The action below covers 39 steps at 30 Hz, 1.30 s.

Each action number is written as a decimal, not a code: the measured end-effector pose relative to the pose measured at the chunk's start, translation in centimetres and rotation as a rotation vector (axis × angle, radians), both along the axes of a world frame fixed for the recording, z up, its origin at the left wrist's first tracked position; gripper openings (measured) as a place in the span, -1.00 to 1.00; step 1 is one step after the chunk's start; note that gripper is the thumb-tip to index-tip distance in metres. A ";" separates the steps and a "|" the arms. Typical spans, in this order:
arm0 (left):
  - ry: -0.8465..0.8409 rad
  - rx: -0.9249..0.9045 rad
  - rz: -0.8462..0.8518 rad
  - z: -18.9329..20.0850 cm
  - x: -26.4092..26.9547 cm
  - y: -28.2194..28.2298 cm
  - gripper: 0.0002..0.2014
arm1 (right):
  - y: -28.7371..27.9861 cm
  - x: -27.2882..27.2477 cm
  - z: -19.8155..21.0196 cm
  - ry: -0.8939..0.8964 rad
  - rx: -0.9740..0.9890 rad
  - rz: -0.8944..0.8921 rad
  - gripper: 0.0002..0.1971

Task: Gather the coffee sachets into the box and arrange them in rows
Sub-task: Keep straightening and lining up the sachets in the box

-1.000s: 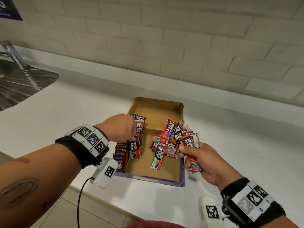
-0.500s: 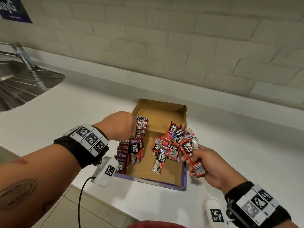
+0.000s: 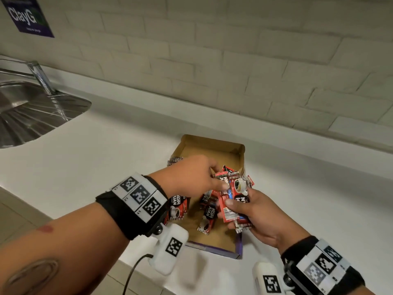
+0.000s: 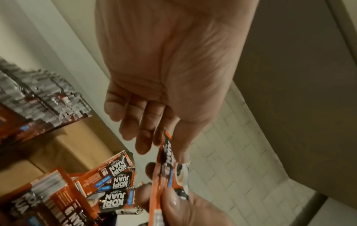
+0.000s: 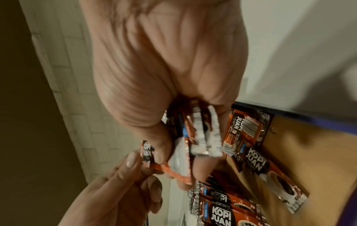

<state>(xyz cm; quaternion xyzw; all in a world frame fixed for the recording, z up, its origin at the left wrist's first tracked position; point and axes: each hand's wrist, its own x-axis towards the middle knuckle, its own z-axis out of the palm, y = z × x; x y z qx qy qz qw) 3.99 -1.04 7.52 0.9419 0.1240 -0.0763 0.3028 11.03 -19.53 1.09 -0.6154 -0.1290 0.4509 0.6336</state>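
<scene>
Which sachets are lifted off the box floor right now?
The fanned sachet bunch gripped by the right hand, left hand pinching its top; others lie in the box.

**Hidden and blurred parts**

The left hand [image 3: 192, 177] is covering most of the sachet row [image 3: 177, 206] along the box's [image 3: 212, 145] left wall. The right hand [image 3: 258, 213] is hiding the box's near right corner. In the left wrist view, the sachet row [image 4: 44, 97] is smearing with blur, its print unreadable
</scene>
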 end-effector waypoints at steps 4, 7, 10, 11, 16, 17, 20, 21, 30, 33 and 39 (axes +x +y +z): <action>-0.095 -0.023 0.091 0.0 -0.1 0.0 -0.80 | 0.4 0.2 -0.4 -0.078 -0.066 -0.064 -0.79; -0.332 -0.040 0.184 0.0 -1.0 0.1 -0.85 | 0.5 0.8 -0.6 0.066 -0.022 -0.198 -0.76; -0.429 0.059 0.060 -0.6 -1.9 -0.1 -0.90 | 0.9 0.8 0.2 0.270 0.121 -0.257 -0.70; -0.433 0.090 -0.017 -1.0 -2.1 -0.2 -0.87 | 1.1 0.7 0.5 0.273 0.152 -0.250 -0.67; -0.397 0.097 -0.106 -1.8 -2.8 -0.3 -0.70 | 1.9 0.6 1.5 -0.072 0.091 -0.259 -0.68; -0.396 0.033 -0.034 -1.6 -2.9 -0.1 -0.68 | 1.9 0.6 1.5 -0.142 0.070 -0.263 -0.66; -0.460 -0.174 0.235 -0.6 -2.6 0.5 -0.76 | 1.7 0.4 1.7 -0.294 0.009 -0.220 -0.57; -0.466 -0.227 0.279 -0.4 -2.5 0.6 -0.82 | 1.7 0.2 1.7 -0.331 -0.007 -0.193 -0.55; -0.373 -0.372 0.312 0.1 -2.5 1.3 -0.96 | 2.1 -0.4 1.5 -0.309 0.019 -0.159 -0.56; -0.283 -0.605 0.286 -0.1 -2.8 0.9 -0.78 | 2.8 -0.1 1.3 -0.204 0.110 -0.253 -0.63; -0.202 -0.734 0.210 -1.2 -3.1 0.0 -0.90 | 3.3 -0.3 2.3 -0.236 0.195 -0.284 -0.63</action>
